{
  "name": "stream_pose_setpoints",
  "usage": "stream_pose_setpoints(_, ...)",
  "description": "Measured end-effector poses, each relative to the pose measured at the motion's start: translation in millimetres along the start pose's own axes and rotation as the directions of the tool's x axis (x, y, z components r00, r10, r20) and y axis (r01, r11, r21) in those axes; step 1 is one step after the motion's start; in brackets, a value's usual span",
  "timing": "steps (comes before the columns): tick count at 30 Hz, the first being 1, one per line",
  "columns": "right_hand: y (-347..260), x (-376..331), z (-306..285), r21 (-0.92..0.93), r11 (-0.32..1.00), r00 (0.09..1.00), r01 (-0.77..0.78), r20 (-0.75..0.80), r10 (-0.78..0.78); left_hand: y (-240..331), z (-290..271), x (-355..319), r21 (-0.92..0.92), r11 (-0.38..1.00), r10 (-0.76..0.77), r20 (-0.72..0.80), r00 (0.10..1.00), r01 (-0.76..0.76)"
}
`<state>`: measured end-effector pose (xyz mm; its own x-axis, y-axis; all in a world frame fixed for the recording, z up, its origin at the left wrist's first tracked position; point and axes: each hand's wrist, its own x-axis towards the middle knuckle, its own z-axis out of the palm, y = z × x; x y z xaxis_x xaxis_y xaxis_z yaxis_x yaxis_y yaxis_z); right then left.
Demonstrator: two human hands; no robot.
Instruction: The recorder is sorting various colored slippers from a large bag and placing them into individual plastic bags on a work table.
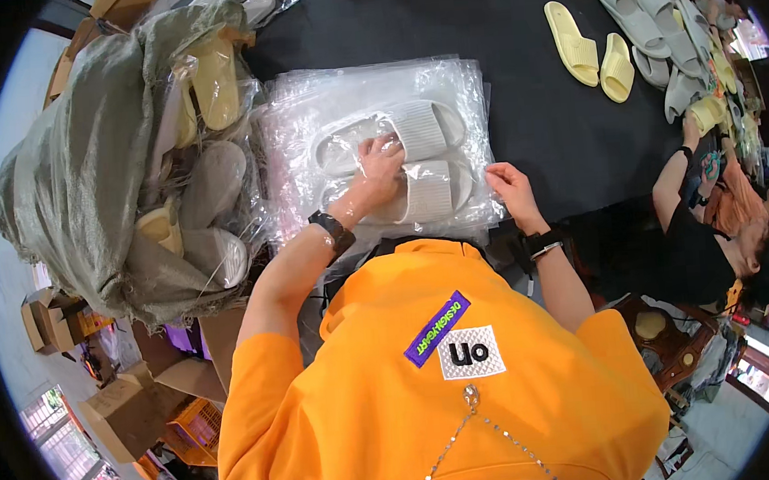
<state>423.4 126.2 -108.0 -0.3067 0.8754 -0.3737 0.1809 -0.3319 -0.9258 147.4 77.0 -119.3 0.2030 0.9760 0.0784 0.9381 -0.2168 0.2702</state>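
A pair of pale grey-white slides [428,192] lies side by side on a stack of clear plastic bags [290,104], with clear film shining around them. My left hand [381,167] rests on the slides, its fingers curled down where the two meet. Whether that hand is under the film I cannot tell. At the right edge of the bags, my right hand [513,191] has thumb and fingers pinched together on the plastic. Both wrists wear dark bands.
Left of the bags stands a grey woven sack [86,181] with bagged slides [216,82] spilling out. Yellow slides [572,44] lie on the black table [526,96], near a heap of grey ones [632,17]. At right, a co-worker [698,254] handles a yellow slide.
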Motion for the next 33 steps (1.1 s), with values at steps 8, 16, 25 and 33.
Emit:
stream_pose_setpoints(8, 29.3, -5.3, -25.3, -0.159, 0.985, 0.994, 0.061, -0.084, -0.075, -10.4, -1.0, -43.0, -0.070, 0.997, -0.049, -0.168, 0.985, 0.038)
stream_pose_setpoints(16, 16.2, -14.1, -47.0, -0.101, 0.992, 0.948, 0.080, -0.301, -0.107, -50.5, -7.2, -83.0, -0.110, 0.975, -0.213, -0.241, 0.947, 0.191)
stream_pose_setpoints(25, -0.7, -12.5, -46.9, -0.003, 0.993, 0.955, 0.122, -0.273, -0.118, -68.0, -132.7, -41.3, -0.975, -0.031, -0.938, -0.048, 0.344, -0.220)
stream_pose_setpoints(33, 9.5, -3.2, 10.3, -0.212, 0.963, 0.970, 0.164, -0.146, -0.197, 38.4, -232.5, -45.2, -0.710, 0.702, -0.572, -0.603, 0.557, -0.047)
